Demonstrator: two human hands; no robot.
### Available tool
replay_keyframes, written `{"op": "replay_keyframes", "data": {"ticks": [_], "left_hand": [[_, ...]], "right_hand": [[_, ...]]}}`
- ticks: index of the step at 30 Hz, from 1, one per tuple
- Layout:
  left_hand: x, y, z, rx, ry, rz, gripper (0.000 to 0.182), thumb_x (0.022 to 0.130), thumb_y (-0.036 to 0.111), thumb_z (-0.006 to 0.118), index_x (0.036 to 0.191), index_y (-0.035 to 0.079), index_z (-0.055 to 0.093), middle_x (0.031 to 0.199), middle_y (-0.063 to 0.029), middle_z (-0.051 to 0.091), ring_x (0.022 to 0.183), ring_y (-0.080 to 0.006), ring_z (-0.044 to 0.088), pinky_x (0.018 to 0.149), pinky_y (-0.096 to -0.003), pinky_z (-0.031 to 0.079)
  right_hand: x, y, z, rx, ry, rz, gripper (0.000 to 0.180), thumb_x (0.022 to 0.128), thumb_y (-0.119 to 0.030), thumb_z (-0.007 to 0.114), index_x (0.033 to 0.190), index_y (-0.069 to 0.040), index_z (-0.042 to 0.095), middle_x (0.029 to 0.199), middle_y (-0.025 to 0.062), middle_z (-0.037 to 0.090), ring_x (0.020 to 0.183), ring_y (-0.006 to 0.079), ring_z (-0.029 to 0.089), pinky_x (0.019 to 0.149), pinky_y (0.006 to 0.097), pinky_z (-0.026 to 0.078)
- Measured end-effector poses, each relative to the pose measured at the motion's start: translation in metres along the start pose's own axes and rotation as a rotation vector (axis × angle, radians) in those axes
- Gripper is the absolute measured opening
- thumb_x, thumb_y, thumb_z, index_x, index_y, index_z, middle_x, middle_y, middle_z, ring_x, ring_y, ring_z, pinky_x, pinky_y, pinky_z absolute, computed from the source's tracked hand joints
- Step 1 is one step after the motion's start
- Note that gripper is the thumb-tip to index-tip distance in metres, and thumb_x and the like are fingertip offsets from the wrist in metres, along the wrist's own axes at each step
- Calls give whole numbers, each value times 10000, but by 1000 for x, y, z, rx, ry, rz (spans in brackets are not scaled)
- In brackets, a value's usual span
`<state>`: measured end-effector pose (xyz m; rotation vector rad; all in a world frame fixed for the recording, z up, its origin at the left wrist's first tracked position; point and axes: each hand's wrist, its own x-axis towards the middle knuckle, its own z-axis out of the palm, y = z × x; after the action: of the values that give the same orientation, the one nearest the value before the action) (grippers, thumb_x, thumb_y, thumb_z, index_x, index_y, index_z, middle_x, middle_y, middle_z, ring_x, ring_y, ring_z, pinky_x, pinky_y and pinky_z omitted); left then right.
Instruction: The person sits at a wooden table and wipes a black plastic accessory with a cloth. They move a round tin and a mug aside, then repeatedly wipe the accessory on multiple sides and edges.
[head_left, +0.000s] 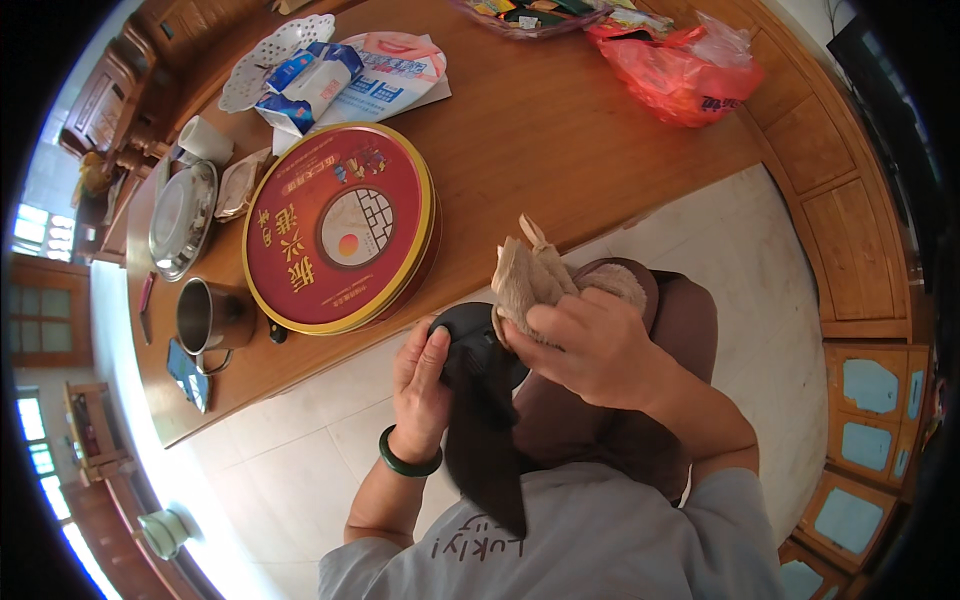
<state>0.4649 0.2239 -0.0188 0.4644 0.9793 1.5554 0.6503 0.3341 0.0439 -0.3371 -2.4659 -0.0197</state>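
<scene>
My left hand (424, 375), with a dark green bangle on its wrist, grips the rim of a black item (472, 360) above my lap, thumb on top. The item has a rounded edge, and a long tapering black piece hangs from it toward my shirt; I cannot tell exactly what it is. A tan terry cloth (525, 281) with a hanging loop is bunched in my right hand (592, 345). That hand holds the cloth against or just over the right side of the black item. The fingers hide where the two meet.
On the wooden table (517, 150) ahead lies a large round red tin (300, 217) with a gold rim. Left of it are a steel mug (199, 315), a phone (187, 375) and a lidded metal dish (184, 217). Tissue packs (311, 82) and a red plastic bag (675, 75) lie farther back.
</scene>
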Motion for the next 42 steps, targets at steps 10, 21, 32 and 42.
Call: {"op": "replay_keyframes", "data": {"ticks": [10, 21, 32, 42], "left_hand": [[-1, 13, 13, -149, 151, -97, 178, 1027, 199, 526, 1106, 57, 596, 945, -71, 688, 795, -170, 674, 657, -279, 555], [-8, 15, 24, -27, 183, -60, 222, 1033, 225, 498, 1141, 52, 586, 960, -96, 680, 814, -180, 674, 690, -277, 554], [7, 7, 12, -225, 90, 11, 156, 1006, 214, 583, 1117, 105, 586, 1036, -88, 685, 892, -207, 698, 720, -307, 592], [2, -30, 6, -181, 23, 130, 315, 1010, 127, 466, 1278, -21, 540, 1182, -110, 645, 1133, -228, 605, 1025, -335, 445]], "right_hand": [[-18, -6, -25, 218, -200, 11, 156, 708, -85, 686, 860, -112, 668, 871, 1, 536, 697, 158, 537, 606, 300, 457], [3, 4, -4, 123, 33, 23, 229, 737, -107, 753, 961, -139, 718, 845, -27, 531, 657, 144, 520, 571, 294, 416], [-30, -13, -16, 377, -111, 233, 166, 754, -38, 710, 914, -66, 675, 834, 33, 571, 602, 197, 549, 554, 325, 439], [-35, -5, 15, 975, -86, 763, 139, 934, -103, 633, 935, 25, 577, 795, 83, 510, 706, 154, 500, 641, 285, 413]]}}
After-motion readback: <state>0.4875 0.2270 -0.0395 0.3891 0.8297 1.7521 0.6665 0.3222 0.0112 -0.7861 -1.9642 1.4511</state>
